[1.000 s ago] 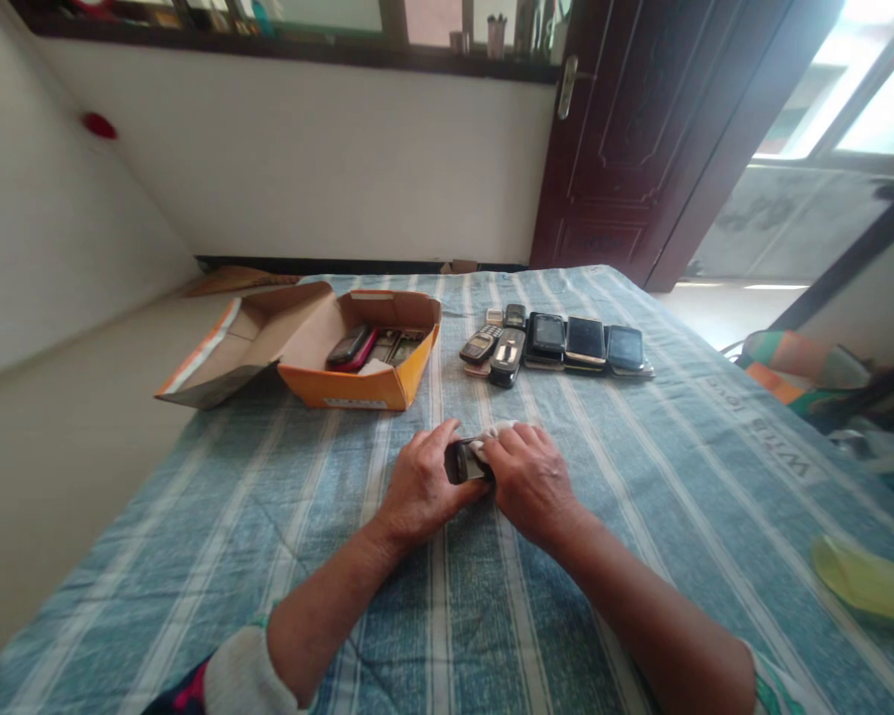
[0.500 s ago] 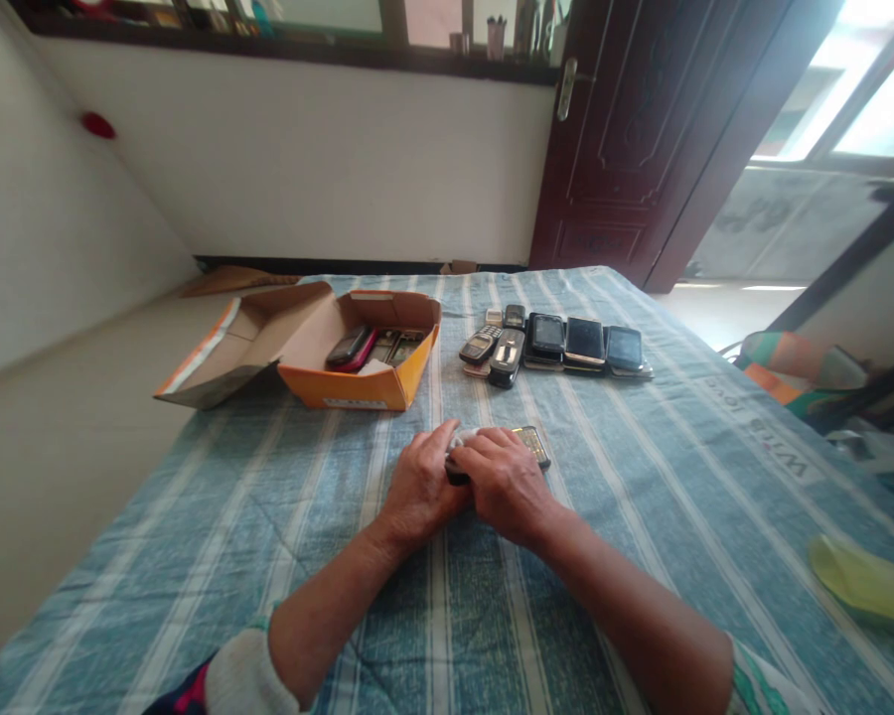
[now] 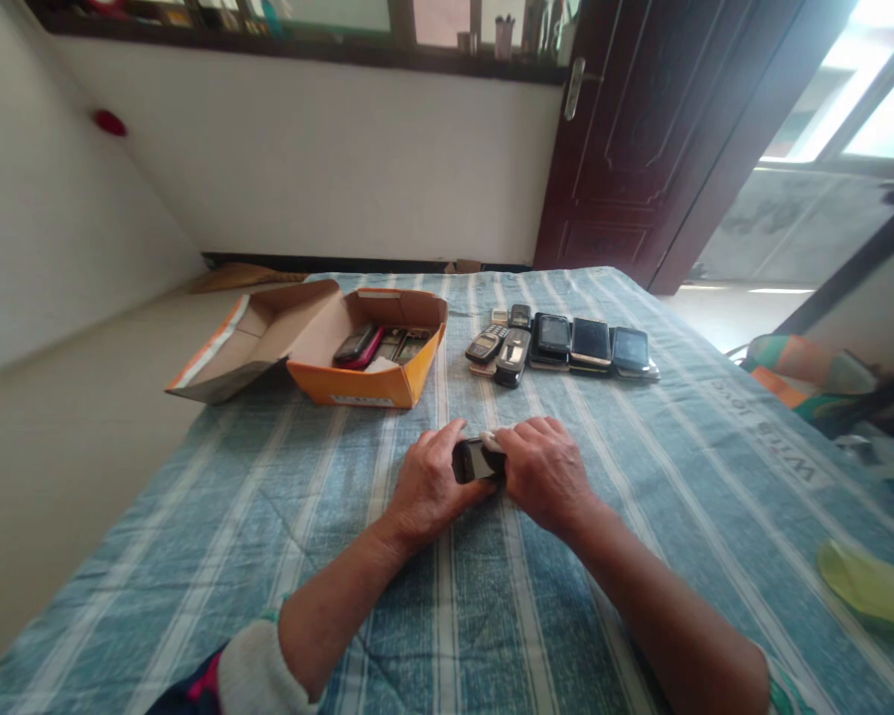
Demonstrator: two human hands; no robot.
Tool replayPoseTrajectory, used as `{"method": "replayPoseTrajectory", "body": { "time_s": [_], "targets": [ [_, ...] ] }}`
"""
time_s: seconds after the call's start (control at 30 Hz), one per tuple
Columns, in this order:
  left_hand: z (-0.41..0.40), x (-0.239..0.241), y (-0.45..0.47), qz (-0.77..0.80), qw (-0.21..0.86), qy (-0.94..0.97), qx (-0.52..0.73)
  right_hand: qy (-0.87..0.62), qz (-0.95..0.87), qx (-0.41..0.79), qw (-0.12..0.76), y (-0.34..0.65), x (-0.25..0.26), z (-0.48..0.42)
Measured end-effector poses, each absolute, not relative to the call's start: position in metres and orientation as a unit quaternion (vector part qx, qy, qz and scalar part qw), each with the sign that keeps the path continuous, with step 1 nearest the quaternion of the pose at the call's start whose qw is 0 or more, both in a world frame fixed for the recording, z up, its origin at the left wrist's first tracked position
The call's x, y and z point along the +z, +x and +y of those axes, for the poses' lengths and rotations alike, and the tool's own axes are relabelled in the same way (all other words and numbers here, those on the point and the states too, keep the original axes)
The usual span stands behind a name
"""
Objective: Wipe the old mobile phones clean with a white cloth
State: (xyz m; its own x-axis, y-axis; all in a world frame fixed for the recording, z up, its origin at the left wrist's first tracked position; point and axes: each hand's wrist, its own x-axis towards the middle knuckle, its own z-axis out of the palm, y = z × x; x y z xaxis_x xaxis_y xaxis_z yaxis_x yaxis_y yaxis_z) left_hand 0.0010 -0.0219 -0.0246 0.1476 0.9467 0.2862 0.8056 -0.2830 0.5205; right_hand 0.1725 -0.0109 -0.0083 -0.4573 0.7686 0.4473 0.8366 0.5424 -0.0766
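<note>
My left hand (image 3: 426, 487) grips a dark mobile phone (image 3: 477, 460) by its left end, thumb along the near edge and fingers at the far edge. The phone's screen faces up. Over its right end my right hand (image 3: 547, 472) is closed on a small white cloth (image 3: 490, 439), pressed against the phone. Only a bit of the cloth shows between the fingers, so I cannot tell whether it is fabric or tissue. The right end of the phone is hidden under this hand.
Beyond my hands, an open orange cardboard box (image 3: 354, 385) holds several phones. To its right stand more phones in rows, among them a keypad phone (image 3: 486, 344) and a black touchscreen phone (image 3: 590, 341). A striped blue cloth (image 3: 305, 556) covers the table. Something yellow (image 3: 871, 586) lies at right.
My right hand has slid to the right along the phone with the white cloth. The screen's left part now shows, while the keypad end is covered. The view has shifted slightly.
</note>
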Motion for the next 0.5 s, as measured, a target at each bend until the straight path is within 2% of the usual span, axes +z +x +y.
{"method": "replayPoseTrajectory", "body": {
  "time_s": [0.2, 0.5],
  "targets": [
    [-0.022, -0.026, 0.001, 0.592, 0.122, 0.745, 0.283, -0.465, -0.852, -0.069, 0.232, 0.167, -0.012, -0.013],
    [-0.02, -0.026, -0.001, 0.579, 0.112, 0.753, 0.291, -0.367, -0.889, 0.005, 0.273, 0.154, -0.021, -0.01]
  ]
}}
